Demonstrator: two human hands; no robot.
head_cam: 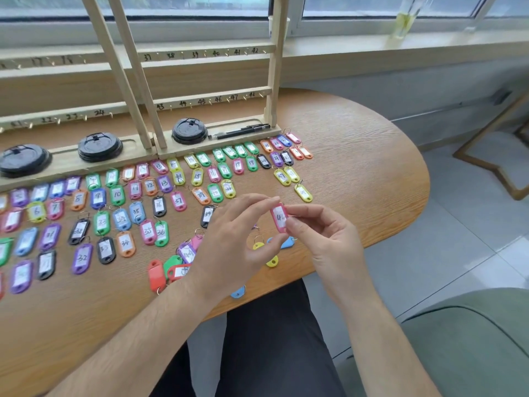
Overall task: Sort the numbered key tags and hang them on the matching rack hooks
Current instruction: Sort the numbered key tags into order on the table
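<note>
Single view, head-worn, wide-angle. Faces forward and down across table (357, 156), close over near edge. rack (274, 81) fills upper frame, far side.

Daylit window (372, 7) above a sill, grey tiled floor (458, 239), wooden table (357, 156)

A pink key tag (279, 217), numbered 46, is held upright — other coloured tags (117, 194) lie in rows on the tabletop (357, 167).
</note>
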